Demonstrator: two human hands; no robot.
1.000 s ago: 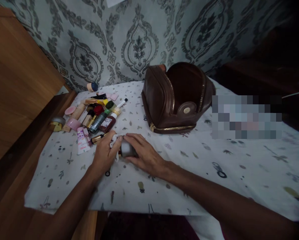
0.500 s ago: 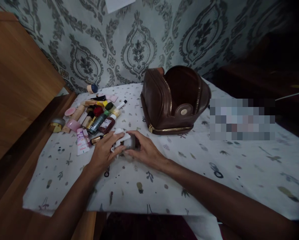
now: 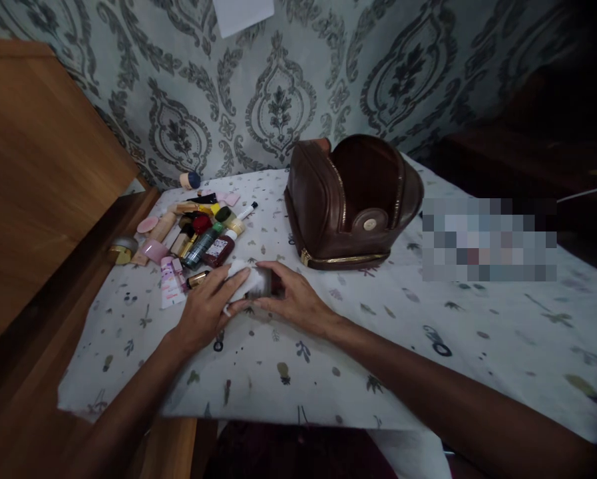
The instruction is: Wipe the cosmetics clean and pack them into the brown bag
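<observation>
My left hand point(image 3: 211, 299) presses a crumpled white wipe point(image 3: 239, 278) against a small grey jar point(image 3: 262, 284). From the other side, my right hand point(image 3: 298, 299) grips the jar between thumb and fingers. The wipe and both hands cover much of the jar, so its label cannot be read. Just left of my left hand lie a small bottle with a gold band point(image 3: 197, 279) and a white and purple tube point(image 3: 170, 283). A dark red bottle with a white cap point(image 3: 220, 249) lies beyond the wipe.
A brown leather bag point(image 3: 313, 199) stands unzipped at the back middle. Several cosmetics, among them a pink jar point(image 3: 155, 251), cluster at the left. A gold-based jar point(image 3: 122, 251) sits by the wooden cabinet point(image 3: 53, 166). A blurred-out patch point(image 3: 488, 239) covers something at the right.
The wipe has shifted over the jar and now covers more of its left side, with my left fingers moved along it. The whole view has shifted slightly.
</observation>
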